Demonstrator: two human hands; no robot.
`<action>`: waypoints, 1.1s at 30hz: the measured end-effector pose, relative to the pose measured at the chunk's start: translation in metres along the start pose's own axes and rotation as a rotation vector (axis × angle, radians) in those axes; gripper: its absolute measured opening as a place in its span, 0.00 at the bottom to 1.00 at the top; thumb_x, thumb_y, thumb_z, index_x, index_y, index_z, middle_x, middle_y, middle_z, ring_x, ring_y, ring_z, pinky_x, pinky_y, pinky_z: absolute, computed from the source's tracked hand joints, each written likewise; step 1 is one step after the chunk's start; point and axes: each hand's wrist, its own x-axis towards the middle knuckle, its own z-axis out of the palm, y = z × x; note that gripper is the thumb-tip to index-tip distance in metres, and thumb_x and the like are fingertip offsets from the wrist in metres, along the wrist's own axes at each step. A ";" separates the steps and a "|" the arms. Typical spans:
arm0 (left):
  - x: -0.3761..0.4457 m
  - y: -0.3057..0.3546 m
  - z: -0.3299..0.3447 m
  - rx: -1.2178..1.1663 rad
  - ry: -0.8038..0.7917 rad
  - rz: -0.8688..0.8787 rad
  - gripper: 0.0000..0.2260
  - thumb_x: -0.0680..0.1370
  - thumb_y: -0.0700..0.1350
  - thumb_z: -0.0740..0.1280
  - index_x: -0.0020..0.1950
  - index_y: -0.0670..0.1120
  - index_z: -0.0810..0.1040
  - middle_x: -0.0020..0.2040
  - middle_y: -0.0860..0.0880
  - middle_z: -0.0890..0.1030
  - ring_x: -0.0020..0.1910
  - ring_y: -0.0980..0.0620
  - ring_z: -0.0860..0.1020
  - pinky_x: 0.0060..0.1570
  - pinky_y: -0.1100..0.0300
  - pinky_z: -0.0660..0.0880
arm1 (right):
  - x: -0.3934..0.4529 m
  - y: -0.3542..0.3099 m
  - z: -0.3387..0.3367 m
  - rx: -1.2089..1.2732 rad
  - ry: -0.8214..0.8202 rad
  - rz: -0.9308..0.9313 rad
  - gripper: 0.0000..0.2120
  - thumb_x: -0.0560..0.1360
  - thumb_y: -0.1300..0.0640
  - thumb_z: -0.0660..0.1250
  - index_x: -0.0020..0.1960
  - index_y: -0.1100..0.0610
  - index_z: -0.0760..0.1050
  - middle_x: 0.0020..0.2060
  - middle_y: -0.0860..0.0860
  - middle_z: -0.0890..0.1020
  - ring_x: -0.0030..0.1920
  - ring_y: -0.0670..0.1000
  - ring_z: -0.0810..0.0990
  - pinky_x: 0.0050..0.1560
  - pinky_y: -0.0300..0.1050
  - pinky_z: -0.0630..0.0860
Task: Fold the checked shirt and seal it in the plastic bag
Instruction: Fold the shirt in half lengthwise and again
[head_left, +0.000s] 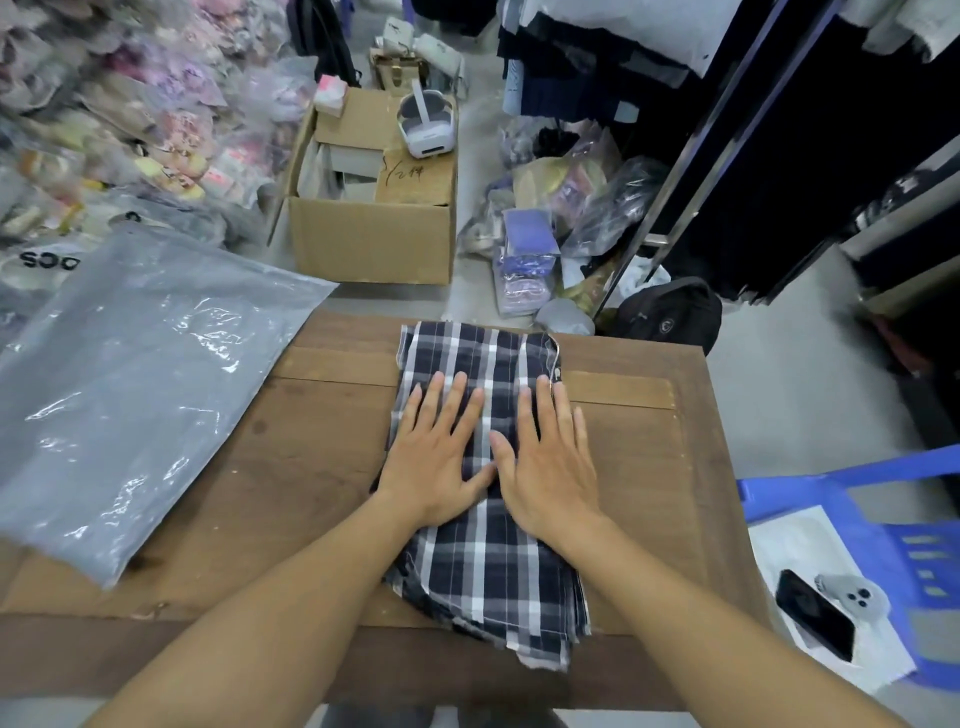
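Plastic bag (130, 374) shows partial black letters, seemingly "ocs".

Bare forearms, no sleeves, unadorned hands

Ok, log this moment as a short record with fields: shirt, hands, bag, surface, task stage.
shirt: checked shirt folded into a long strip, lying flat on the table
left hand: left hand open, palm down on the shirt
right hand: right hand open, palm down beside it
bag: plastic bag empty, lying at the table's left, apart from the shirt
surface: wooden table
stage: folding under way; nothing bagged yet
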 end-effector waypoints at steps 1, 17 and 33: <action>0.000 -0.001 0.001 -0.007 0.006 0.002 0.36 0.79 0.67 0.44 0.81 0.48 0.42 0.81 0.44 0.41 0.79 0.43 0.36 0.77 0.41 0.44 | -0.014 0.000 0.002 0.005 -0.015 0.010 0.33 0.83 0.38 0.37 0.81 0.56 0.36 0.80 0.53 0.33 0.78 0.51 0.28 0.79 0.54 0.36; -0.018 -0.020 -0.017 0.006 -0.050 0.057 0.40 0.77 0.72 0.47 0.81 0.47 0.46 0.82 0.45 0.41 0.79 0.48 0.37 0.78 0.47 0.43 | -0.045 0.016 0.016 0.364 0.267 0.235 0.31 0.79 0.42 0.63 0.77 0.54 0.60 0.76 0.57 0.61 0.76 0.60 0.59 0.73 0.56 0.62; -0.066 0.045 -0.044 0.083 -0.170 0.250 0.42 0.78 0.72 0.41 0.75 0.40 0.63 0.55 0.43 0.72 0.53 0.44 0.67 0.56 0.47 0.68 | 0.052 0.052 -0.075 -0.002 -0.336 0.018 0.26 0.75 0.55 0.64 0.70 0.37 0.69 0.69 0.51 0.73 0.69 0.60 0.69 0.69 0.62 0.66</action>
